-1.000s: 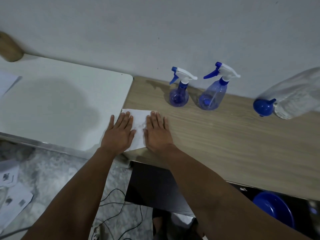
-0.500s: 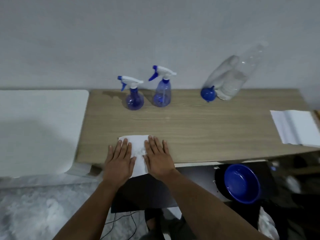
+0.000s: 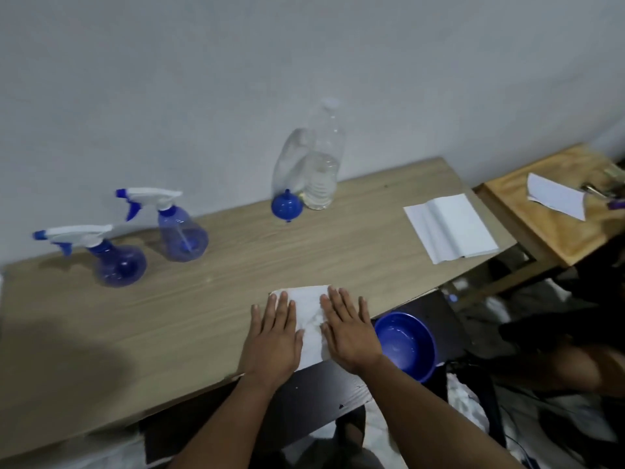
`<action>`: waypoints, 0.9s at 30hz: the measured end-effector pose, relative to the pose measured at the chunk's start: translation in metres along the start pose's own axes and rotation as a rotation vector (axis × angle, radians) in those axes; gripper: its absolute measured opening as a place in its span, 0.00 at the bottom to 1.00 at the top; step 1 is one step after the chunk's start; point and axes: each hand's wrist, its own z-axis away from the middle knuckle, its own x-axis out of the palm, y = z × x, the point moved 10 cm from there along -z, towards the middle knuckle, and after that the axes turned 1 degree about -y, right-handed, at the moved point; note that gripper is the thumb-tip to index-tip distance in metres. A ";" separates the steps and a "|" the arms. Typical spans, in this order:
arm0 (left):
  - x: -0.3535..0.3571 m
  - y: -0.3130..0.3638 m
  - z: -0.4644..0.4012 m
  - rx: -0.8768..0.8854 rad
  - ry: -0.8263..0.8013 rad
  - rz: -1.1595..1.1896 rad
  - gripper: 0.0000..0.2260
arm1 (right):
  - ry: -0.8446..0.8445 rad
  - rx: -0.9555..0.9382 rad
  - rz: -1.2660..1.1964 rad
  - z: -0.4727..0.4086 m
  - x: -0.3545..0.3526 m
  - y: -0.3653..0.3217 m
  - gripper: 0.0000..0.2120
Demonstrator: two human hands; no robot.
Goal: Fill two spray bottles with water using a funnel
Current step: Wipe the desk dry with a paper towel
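Note:
Two blue spray bottles with white trigger heads stand at the table's back left: one darker point(image 3: 118, 264) and one paler point(image 3: 182, 235) to its right. A blue funnel point(image 3: 286, 206) lies on the table against a clear plastic water bottle point(image 3: 321, 177) near the wall. My left hand point(image 3: 274, 336) and my right hand point(image 3: 350, 328) lie flat, fingers straight, on a white paper towel point(image 3: 311, 319) at the table's front edge.
The wooden table point(image 3: 236, 282) runs along a grey wall. A white folded sheet point(image 3: 449, 226) lies at its right end. A blue bowl point(image 3: 406, 346) sits below the front edge. A second wooden surface point(image 3: 548, 218) with paper stands at far right.
The view has swung to the right, so the spray bottles now sit at the left and the folded sheet and bowl show more fully. Both hands stay flat on the paper towel.

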 end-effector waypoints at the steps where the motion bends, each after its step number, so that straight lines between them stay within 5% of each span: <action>1: -0.001 0.018 -0.013 0.019 -0.005 -0.006 0.29 | -0.015 0.026 -0.007 0.000 -0.002 0.024 0.30; 8: -0.012 0.099 -0.109 0.020 -0.023 -0.031 0.30 | -0.044 0.003 -0.040 -0.029 -0.033 0.136 0.33; 19: -0.031 0.098 -0.230 -0.129 0.021 -0.071 0.29 | -0.003 -0.029 -0.058 -0.168 -0.083 0.202 0.39; 27: -0.040 0.086 -0.254 -0.135 0.106 0.039 0.28 | 0.040 -0.064 -0.268 -0.199 -0.102 0.207 0.25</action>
